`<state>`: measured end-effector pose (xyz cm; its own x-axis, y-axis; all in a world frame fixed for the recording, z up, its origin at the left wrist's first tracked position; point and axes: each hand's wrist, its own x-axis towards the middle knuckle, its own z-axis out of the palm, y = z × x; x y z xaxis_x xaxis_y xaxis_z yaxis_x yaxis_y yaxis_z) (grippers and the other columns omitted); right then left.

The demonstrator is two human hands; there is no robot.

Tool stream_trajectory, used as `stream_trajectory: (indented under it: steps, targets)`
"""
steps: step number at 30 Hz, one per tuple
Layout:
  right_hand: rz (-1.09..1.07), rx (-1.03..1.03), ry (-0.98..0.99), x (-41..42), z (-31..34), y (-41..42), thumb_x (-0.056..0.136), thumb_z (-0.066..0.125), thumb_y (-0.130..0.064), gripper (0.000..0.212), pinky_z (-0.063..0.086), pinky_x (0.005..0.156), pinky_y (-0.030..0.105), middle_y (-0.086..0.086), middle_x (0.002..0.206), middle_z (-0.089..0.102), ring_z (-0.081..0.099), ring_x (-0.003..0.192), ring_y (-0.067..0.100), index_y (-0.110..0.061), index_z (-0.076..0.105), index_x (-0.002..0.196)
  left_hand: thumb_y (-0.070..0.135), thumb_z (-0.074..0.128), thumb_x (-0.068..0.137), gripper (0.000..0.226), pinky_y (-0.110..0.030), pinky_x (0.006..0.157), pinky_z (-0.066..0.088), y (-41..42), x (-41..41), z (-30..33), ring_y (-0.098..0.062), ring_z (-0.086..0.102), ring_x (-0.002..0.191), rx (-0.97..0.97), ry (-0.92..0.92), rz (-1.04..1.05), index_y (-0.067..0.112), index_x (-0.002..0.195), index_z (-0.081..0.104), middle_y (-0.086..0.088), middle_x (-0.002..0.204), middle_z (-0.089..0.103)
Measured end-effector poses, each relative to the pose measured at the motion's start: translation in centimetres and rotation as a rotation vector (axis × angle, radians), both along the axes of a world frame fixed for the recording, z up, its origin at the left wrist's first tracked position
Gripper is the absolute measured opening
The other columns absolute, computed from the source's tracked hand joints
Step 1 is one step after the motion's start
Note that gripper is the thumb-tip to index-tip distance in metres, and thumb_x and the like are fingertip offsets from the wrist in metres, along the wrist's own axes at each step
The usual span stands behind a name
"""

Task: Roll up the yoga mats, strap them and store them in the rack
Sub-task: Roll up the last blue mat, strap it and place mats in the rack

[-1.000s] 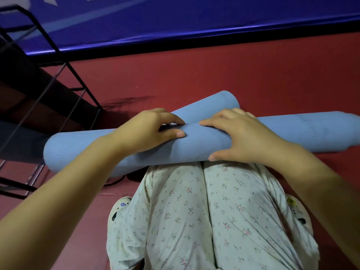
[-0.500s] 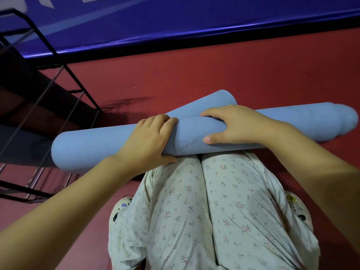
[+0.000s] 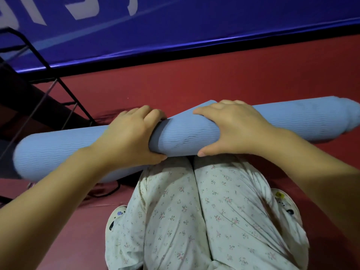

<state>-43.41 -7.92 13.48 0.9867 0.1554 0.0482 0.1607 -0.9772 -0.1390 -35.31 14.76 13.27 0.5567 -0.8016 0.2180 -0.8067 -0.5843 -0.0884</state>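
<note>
So the person has a rolled-up light blue yoga mat (image 3: 185, 137) lying across their knees, running left to right and tilted a bit, right end higher in the head view. Both hands are on the middle of the roll, close together. The left hand (image 3: 128, 137) is wrapped round it, fingers curled over the far side and thumb tucked underneath on the near side, so a proper grip. The right hand (image 3: 235, 129) does the same thing just beside it, fingers over the top, thumb pressed on the near lower side. Between the two hands a loose corner of the mat pokes up past the roll, so the outer flap isn't lying flat there. No strap can be seen on it.

The person wears floral pants (image 3: 204, 221) and light shoes (image 3: 116, 215), on a red floor (image 3: 214, 78). A black metal rack (image 3: 64, 90) stands off to the left, well apart from the roll, and a blue banner (image 3: 194, 26) runs along the back
</note>
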Motion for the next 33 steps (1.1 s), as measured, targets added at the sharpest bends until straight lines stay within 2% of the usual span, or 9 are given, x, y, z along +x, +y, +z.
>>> stream_trajectory:
  steps: [5,7,9,13,18,22,26,28,33]
  targets:
    - [0.051,0.017,0.050,-5.0,1.9,0.3,0.055,0.058,-0.083,0.090,0.031,0.078,0.024,-0.016,0.118,0.057,0.050,0.108,0.010,-0.040,0.042,0.132,0.059,0.069,0.053,0.072,-0.037,0.063,0.051,1.0,-5.0,3.1,-0.020,0.060,0.075,0.071,0.094,-0.060,0.020,0.111,0.054,0.003,0.090,0.058]
    - [0.066,0.016,0.131,-6.7,1.6,0.9,0.055,0.055,-0.085,0.087,0.037,0.084,0.027,-0.019,0.118,0.055,0.049,0.110,0.007,-0.044,0.038,0.130,0.057,0.070,0.053,0.069,-0.039,0.062,0.052,1.5,-6.9,2.6,-0.022,0.061,0.074,0.081,0.147,-0.086,0.019,0.108,0.057,0.002,0.089,0.059]
    - [0.074,0.000,0.200,-8.3,0.6,1.2,0.056,0.054,-0.085,0.089,0.032,0.094,0.023,-0.023,0.124,0.048,0.042,0.117,0.004,-0.046,0.030,0.133,0.056,0.072,0.053,0.066,-0.039,0.063,0.051,2.1,-8.9,1.6,-0.021,0.061,0.075,0.084,0.193,-0.089,0.020,0.107,0.059,0.004,0.090,0.060]
    - [0.100,0.065,0.284,-9.4,-1.9,1.5,0.055,0.055,-0.086,0.092,0.030,0.093,0.021,-0.026,0.120,0.047,0.040,0.115,0.000,-0.048,0.025,0.133,0.058,0.069,0.056,0.068,-0.036,0.067,0.051,2.7,-10.9,-0.9,-0.020,0.063,0.079,0.086,0.259,-0.064,0.020,0.111,0.058,0.005,0.093,0.061]
    - [0.109,0.092,0.360,-7.7,-2.7,1.4,0.056,0.058,-0.081,0.097,0.028,0.103,0.021,-0.027,0.137,0.038,0.033,0.127,0.000,-0.048,0.022,0.140,0.072,0.066,0.048,0.073,-0.024,0.068,0.049,3.0,-9.2,-1.9,-0.004,0.060,0.081,0.042,0.480,0.031,0.035,0.110,0.050,0.018,0.095,0.061]
    - [0.184,0.139,0.259,-6.9,-2.5,1.0,0.065,0.061,-0.072,0.085,0.016,0.098,0.012,-0.030,0.143,0.029,0.022,0.128,-0.008,-0.048,0.028,0.140,0.068,0.075,0.046,0.070,-0.026,0.076,0.049,2.6,-6.8,-1.9,-0.001,0.060,0.091,-0.043,0.716,0.035,0.037,0.106,0.055,0.020,0.098,0.063]
    - [0.250,0.257,0.014,-7.2,-3.7,1.3,0.076,0.060,-0.053,0.056,0.029,0.100,0.027,-0.012,0.134,0.050,0.037,0.120,0.003,-0.033,0.055,0.128,0.060,0.081,0.044,0.067,-0.021,0.081,0.047,2.1,-4.3,-2.4,0.001,0.059,0.098,-0.081,0.944,0.055,0.037,0.103,0.060,0.021,0.103,0.063]
    - [0.273,0.277,-0.063,-7.5,-4.7,1.7,0.076,0.055,-0.050,0.053,0.032,0.099,0.028,-0.007,0.128,0.055,0.044,0.116,0.009,-0.028,0.058,0.124,0.062,0.079,0.044,0.071,-0.015,0.088,0.041,2.0,-3.5,-2.7,0.002,0.052,0.109,-0.092,0.929,0.028,0.037,0.107,0.061,0.022,0.112,0.056]
    - [0.213,0.252,-0.011,-6.7,-5.5,1.8,0.070,0.050,-0.066,0.070,0.010,0.104,0.014,-0.008,0.136,0.050,0.037,0.121,0.009,-0.032,0.051,0.131,0.070,0.070,0.052,0.072,-0.008,0.084,0.040,2.3,-2.8,-2.4,0.008,0.046,0.113,-0.123,0.810,0.024,0.047,0.117,0.049,0.031,0.117,0.046]
